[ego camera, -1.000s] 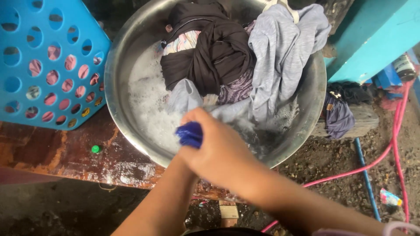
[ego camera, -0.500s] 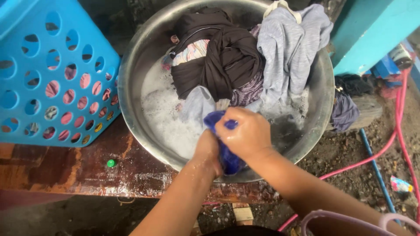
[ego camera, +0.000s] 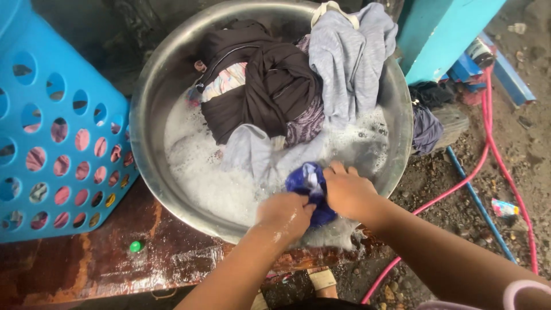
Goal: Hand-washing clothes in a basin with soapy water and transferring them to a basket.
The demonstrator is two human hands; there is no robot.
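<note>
Two hands grip one small blue cloth at the six o'clock rim of a steel basin. The left hand and right hand have fingers curled tight around the bunched fabric, one on each side, knuckles nearly touching. Soaked and sudsy, the cloth likely handles as limp, slippery and heavier than when dry; a firm fistful at each end should hold best. Dark garments and a grey top heap at twelve o'clock, foam at eight. A blue basket stands at nine o'clock.
</note>
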